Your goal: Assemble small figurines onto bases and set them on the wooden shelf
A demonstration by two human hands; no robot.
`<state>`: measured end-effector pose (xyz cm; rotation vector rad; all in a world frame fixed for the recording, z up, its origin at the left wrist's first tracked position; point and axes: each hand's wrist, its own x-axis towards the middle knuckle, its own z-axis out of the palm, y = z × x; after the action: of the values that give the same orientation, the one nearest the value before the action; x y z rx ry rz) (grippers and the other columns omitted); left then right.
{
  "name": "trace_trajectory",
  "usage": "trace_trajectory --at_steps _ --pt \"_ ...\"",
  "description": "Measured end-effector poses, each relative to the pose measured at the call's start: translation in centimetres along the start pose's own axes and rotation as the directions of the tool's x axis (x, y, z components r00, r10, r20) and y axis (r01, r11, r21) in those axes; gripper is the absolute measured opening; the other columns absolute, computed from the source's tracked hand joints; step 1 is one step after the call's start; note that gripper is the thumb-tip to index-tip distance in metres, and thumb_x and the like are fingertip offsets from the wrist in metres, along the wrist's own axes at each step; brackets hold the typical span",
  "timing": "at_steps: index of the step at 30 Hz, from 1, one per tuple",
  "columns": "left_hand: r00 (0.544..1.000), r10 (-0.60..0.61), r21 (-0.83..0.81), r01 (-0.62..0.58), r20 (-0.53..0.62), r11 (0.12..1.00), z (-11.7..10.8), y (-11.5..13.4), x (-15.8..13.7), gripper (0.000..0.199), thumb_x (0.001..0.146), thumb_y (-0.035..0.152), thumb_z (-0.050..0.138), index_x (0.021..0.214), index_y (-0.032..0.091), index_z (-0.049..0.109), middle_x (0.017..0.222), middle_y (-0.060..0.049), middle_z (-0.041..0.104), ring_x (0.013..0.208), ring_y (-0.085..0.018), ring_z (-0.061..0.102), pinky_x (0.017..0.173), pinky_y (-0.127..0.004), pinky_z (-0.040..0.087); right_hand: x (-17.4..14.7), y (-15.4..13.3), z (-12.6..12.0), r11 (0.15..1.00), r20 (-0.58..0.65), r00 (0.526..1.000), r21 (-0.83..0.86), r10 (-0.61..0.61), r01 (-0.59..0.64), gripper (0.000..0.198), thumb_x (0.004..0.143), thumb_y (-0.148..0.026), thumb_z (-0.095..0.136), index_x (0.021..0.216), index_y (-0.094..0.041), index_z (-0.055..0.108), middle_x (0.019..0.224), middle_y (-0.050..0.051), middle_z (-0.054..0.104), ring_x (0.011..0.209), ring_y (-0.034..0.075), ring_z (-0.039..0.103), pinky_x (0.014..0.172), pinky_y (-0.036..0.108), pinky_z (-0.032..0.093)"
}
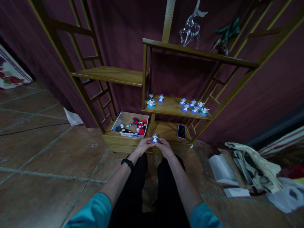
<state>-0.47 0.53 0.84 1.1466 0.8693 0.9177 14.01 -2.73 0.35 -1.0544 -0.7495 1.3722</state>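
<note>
Figurine (155, 138): upright between my fingertips, blue-violet and white, at 12 o'clock from my knees, in front of the cabinet's (114, 139) lower edge.
Left hand (145, 145): my fingers grasp the figurine from its 9 o'clock side; a dark band (128, 164) circles that wrist.
Right hand (165, 147): my fingers grasp it too, from its 3 o'clock side.
Box (123, 117): at 10 o'clock from my grip, open, holding red, black and white pieces (142, 130).
Shelf (169, 106): higher up, bearing small figures (186, 107), one group near 12 o'clock, another between 1 and 2.
Phone (181, 131): between 2 and 3 o'clock, lying on the cabinet's low level.
Deer (190, 30): clear, between 12 and 1 o'clock, on the upper level.
</note>
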Motion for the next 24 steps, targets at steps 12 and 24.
trace_trajectory --at_steps 12,24 --pt "0.998 0.06 0.034 -0.06 -0.008 0.998 0.4 -0.2 0.1 0.041 0.05 0.018 0.077 0.088 0.012 0.062 0.077 -0.004 0.066 0.07 -0.014 0.059 0.074 -0.028 0.044 -0.7 -0.8 0.1 0.997 0.089 0.995 0.061 0.046 -0.052 0.039 0.052 -0.024 0.074 0.088 -0.019 0.063 0.094 0.003 0.067 0.088 0.018 0.062 0.08 0.03 0.046" --pt "0.955 0.296 0.481 -0.251 -0.019 0.84 0.5 -1.3 0.3 0.039 0.059 0.017 0.069 0.097 0.013 0.057 0.081 -0.003 0.059 0.069 -0.013 0.055 0.067 -0.026 0.044 -1.1 -1.4 0.6 0.998 0.148 0.988 0.045 0.04 -0.047 0.041 0.05 -0.017 0.073 0.09 -0.02 0.064 0.095 0.004 0.069 0.092 0.02 0.062 0.088 0.033 0.042"
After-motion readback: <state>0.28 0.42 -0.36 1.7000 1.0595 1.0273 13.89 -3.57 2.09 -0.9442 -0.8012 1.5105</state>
